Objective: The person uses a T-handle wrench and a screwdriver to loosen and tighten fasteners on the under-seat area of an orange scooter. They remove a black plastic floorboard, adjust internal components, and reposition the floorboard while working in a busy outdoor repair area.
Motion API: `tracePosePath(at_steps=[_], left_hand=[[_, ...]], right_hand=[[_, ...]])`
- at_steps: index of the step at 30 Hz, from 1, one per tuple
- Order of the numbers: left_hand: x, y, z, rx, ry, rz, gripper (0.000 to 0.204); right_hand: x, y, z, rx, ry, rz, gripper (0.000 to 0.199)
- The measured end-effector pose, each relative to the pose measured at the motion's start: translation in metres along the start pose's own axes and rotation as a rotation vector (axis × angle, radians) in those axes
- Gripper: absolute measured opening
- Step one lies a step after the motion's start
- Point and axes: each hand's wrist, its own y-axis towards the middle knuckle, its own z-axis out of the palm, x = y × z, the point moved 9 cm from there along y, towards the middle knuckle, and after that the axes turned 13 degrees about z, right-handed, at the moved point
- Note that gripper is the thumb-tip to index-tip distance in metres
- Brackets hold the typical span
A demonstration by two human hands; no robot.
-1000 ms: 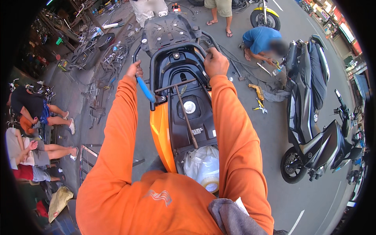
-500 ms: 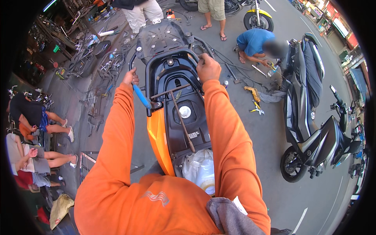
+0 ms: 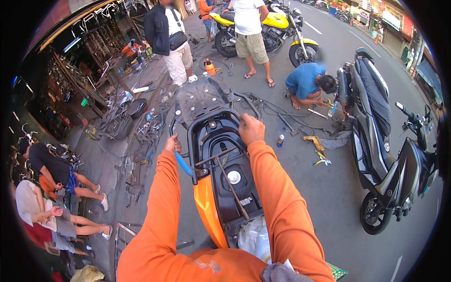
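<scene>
Both my hands are on the black tubular grab rail [image 3: 239, 97] around the tail of an orange and black motorcycle [image 3: 207, 214]. My left hand [image 3: 173, 143] is closed around its left side, just above a blue sleeve-like piece [image 3: 183, 164]. My right hand [image 3: 252, 129] is closed on the right side, knuckles up. Beyond them sits a black rack plate [image 3: 199, 98]. With the seat off, a brown T-shaped metal bar [image 3: 226, 178] lies across the open tail, beside a white round cap [image 3: 233, 177]. A white plastic bag [image 3: 253, 238] is partly hidden by my right arm.
At right, a person in blue [image 3: 304, 81] crouches by a dark scooter [image 3: 371, 136]. A yellow drill [image 3: 314, 144], a spray can [image 3: 280, 140] and hoses lie on the pavement. People stand ahead near a yellow motorcycle [image 3: 277, 21]; others sit at left. Tools and parts [image 3: 152, 124] litter the left.
The view has tilted up, showing more of the people and the yellow motorcycle ahead. Both my hands keep their hold on the rail. The crouching person's head has turned or lowered.
</scene>
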Motion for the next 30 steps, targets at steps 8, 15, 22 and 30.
tracePosePath(at_steps=[8,15,22,30], left_hand=[[-0.0039,-0.0017,0.0033,-0.007,-0.005,0.002,0.044],[0.0002,-0.002,0.0032,0.016,-0.016,-0.006,0.041],[-0.0002,-0.0059,0.0068,0.03,-0.05,-0.013,0.037],[-0.0006,-0.0066,0.0083,0.041,-0.068,-0.002,0.032]], right_hand=[[0.0002,0.0019,0.002,0.019,-0.029,0.017,0.008],[0.0022,0.0013,-0.0014,0.01,-0.004,0.027,0.005],[-0.0014,0.0024,0.0007,0.016,0.032,0.043,0.006],[0.0012,0.002,-0.003,-0.011,0.049,0.012,0.007]])
